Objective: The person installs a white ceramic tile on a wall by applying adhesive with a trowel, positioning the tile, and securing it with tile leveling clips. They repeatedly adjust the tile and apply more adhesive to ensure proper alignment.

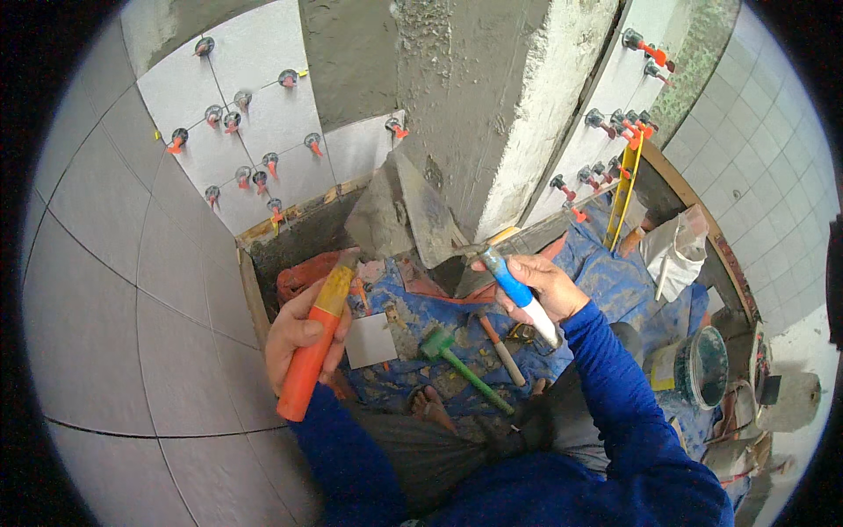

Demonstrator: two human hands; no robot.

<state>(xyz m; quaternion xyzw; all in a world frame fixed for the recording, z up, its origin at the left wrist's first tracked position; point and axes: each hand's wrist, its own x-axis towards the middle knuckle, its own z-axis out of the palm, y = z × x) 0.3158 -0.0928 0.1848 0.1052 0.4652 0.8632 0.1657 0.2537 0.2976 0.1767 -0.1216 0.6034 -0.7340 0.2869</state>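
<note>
Looks to me like this is the mortar-handling part of a wall tiling job, two trowels at once. Left hand (301, 338) has its grip wrapped round the trowel with the orange handle (334, 297), and the right hand (551, 285) is closed on the one with the blue and white handle (507, 279). Both blades point up and away toward the foot of the bare grey wall (443, 114), right next to each other in the middle; can't tell if they're actually touching. They look coated in grey, so my guess is the stuff is being scraped or passed from one blade to the other. If so, the next move calls for keeping one blade steady and flat while the other does the work, so nothing slides off. The white tiles (268, 75) on the left have red-and-black levelling caps (232, 121) sticking out, so I'd keep the blade edges off those. There's a loose square tile (371, 341) on the blue tarp (399, 309), near a green mallet (465, 367), with no hand on either.
</note>
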